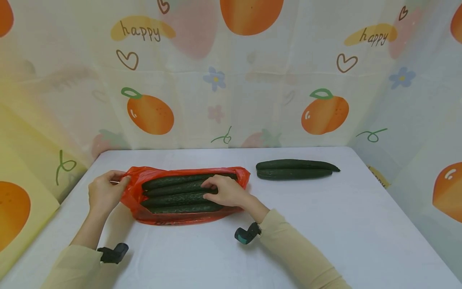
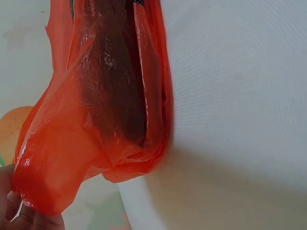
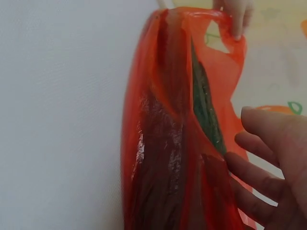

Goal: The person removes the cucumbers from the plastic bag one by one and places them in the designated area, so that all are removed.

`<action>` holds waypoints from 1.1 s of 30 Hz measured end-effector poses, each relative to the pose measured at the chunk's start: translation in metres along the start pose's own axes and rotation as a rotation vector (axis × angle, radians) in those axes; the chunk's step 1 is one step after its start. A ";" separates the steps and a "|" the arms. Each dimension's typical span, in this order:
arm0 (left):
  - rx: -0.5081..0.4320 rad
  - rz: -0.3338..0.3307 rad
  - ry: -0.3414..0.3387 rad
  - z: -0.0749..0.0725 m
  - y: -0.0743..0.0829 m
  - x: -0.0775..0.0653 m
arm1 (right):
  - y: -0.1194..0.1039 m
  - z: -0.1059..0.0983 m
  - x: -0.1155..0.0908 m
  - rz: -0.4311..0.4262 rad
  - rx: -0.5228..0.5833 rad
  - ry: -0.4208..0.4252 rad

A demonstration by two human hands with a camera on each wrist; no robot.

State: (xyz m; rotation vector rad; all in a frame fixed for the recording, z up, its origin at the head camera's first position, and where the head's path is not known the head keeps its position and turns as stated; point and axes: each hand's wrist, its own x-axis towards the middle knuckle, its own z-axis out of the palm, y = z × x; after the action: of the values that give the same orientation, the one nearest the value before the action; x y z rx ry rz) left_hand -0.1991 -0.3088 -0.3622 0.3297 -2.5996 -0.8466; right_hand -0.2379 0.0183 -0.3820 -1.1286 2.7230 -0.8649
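A red plastic bag [image 1: 169, 218] lies lengthwise on the table with its mouth spread upward. Several long dark green cucumbers [image 1: 177, 198] are side by side inside it. At the bag's left end, my left hand [image 1: 104, 192] pinches the plastic between thumb and fingers; the left wrist view shows these fingers [image 2: 36, 221] at the bag's raised corner. Over the right half of the cucumbers is my right hand [image 1: 229, 192], thumb and fingers parted, fingertips right at the cucumbers. In the right wrist view, the right fingers [image 3: 259, 177] reach in at the bag's opening, beside a visible cucumber [image 3: 206, 105].
Two more cucumbers [image 1: 292, 174] lie together on the white table [image 1: 325, 224], to the right of the bag and farther back. A printed curtain [image 1: 260, 108] with oranges and hearts hangs behind the table and along both sides.
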 end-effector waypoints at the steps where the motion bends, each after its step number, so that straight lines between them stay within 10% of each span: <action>1: -0.001 0.000 0.000 0.000 0.000 0.000 | 0.001 0.001 0.000 0.006 -0.005 -0.001; 33: 0.001 0.013 0.004 0.002 0.001 -0.001 | -0.015 0.015 0.006 0.143 -0.231 -0.073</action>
State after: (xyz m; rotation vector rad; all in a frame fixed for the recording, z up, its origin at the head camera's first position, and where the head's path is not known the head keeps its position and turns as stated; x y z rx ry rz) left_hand -0.1993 -0.3066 -0.3630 0.3142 -2.5958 -0.8395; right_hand -0.2288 -0.0020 -0.3855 -0.9615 2.8554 -0.4916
